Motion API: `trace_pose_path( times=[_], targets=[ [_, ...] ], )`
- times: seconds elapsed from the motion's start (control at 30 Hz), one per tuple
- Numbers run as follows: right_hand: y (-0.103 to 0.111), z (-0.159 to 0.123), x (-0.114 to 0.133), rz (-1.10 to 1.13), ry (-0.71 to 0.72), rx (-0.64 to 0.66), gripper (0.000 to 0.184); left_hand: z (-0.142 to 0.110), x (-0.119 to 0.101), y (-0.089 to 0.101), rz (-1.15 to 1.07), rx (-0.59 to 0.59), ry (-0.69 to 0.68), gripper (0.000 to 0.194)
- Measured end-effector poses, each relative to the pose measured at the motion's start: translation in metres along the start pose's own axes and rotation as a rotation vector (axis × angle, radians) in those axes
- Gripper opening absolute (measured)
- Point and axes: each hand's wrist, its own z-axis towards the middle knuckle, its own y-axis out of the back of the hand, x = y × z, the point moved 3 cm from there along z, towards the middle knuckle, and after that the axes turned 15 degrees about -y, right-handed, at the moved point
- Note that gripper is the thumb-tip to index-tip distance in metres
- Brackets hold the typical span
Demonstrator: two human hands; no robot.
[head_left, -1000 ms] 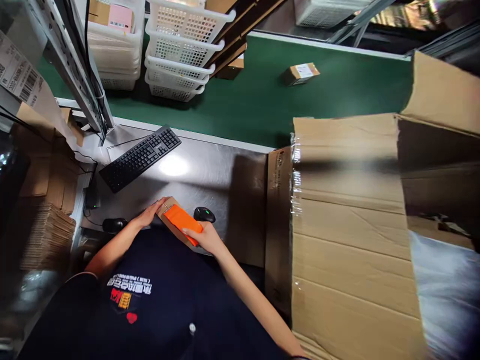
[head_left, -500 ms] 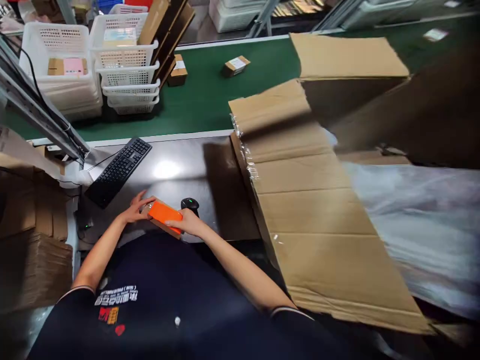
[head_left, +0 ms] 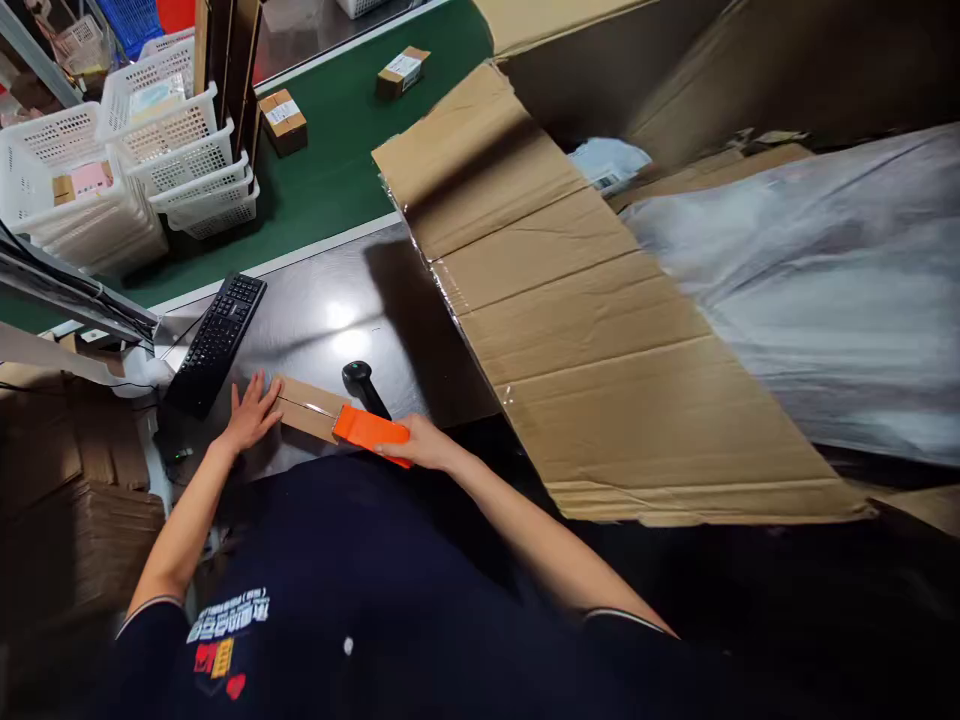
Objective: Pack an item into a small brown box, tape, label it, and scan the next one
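Observation:
A small brown cardboard box (head_left: 306, 408) lies on the dark steel table (head_left: 330, 310) close to my body. My left hand (head_left: 251, 412) rests flat against its left end with the fingers spread. My right hand (head_left: 424, 445) grips an orange tape dispenser (head_left: 369, 431) at the box's right end. A strip of tape runs along the top of the box. A black handheld scanner (head_left: 363, 385) stands just behind the dispenser.
A black keyboard (head_left: 217, 340) lies to the left. A large open carton (head_left: 592, 320) with a plastic liner (head_left: 810, 280) fills the right side. Beyond the table a green conveyor (head_left: 330, 170) carries small parcels (head_left: 283, 118). White baskets (head_left: 180, 170) are stacked at far left. Flat cardboard (head_left: 67, 500) is piled at my left.
My right hand has drawn the orange dispenser rightward off the box, baring more of its taped top. My left hand has flattened against the box's left end. My head has turned right.

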Motion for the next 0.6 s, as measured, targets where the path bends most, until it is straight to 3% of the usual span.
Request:
trace_pose_path(
  times=[0.13,0.2,0.3,0.47,0.6],
  targets=[
    [-0.017,0.014,0.008,-0.031,0.051,0.109,0.038,0.008,-0.054,-0.015,0.135,0.105,-0.209,0.080],
    [-0.021,0.015,0.010,-0.013,0.069,0.121,0.039,0.013,-0.069,-0.021,0.145,0.161,-0.273,0.087],
    [-0.012,0.002,-0.001,-0.033,0.082,0.094,0.039,0.018,-0.073,-0.020,0.182,0.185,-0.270,0.087],
    [0.027,-0.034,-0.042,-0.159,0.054,0.008,0.035,0.020,-0.071,-0.012,0.236,0.249,-0.269,0.084],
    [0.026,-0.024,-0.047,-0.197,0.033,-0.012,0.029,0.020,-0.074,-0.008,0.274,0.319,-0.281,0.081]
  ],
)
